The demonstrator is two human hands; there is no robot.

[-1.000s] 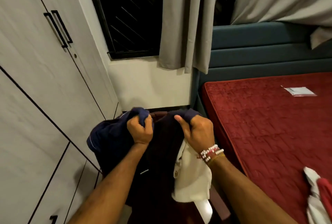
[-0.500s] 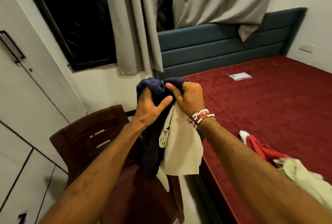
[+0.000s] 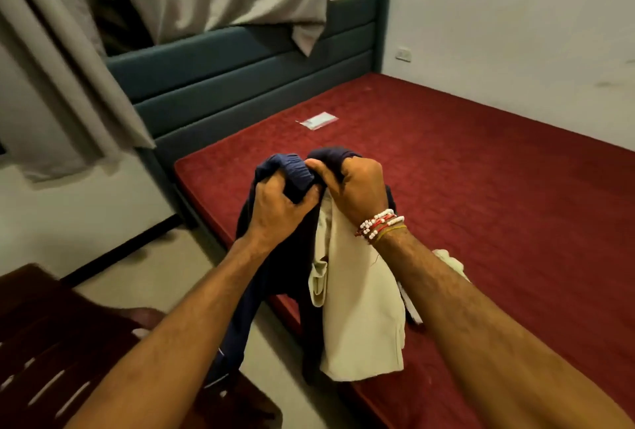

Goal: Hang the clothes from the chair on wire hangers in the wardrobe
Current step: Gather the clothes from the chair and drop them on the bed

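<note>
My left hand [image 3: 278,208] and my right hand [image 3: 354,193] grip the bunched top of a dark navy garment [image 3: 288,167], held up over the edge of the red bed [image 3: 481,188]. A cream garment [image 3: 360,308] hangs down from under my right hand, beside the navy cloth. The brown wooden chair [image 3: 41,342] stands at the lower left, below my left forearm. The wardrobe and any wire hangers are out of view.
A pale cloth [image 3: 450,258] lies on the bed behind my right forearm. A small clear packet [image 3: 318,120] rests near the teal headboard [image 3: 240,64]. Grey curtains [image 3: 68,61] hang at the left. Bare floor [image 3: 165,277] lies between chair and bed.
I have turned right from the wardrobe and chair toward the bed, carrying the clothes. My hands came together on the navy garment's top.
</note>
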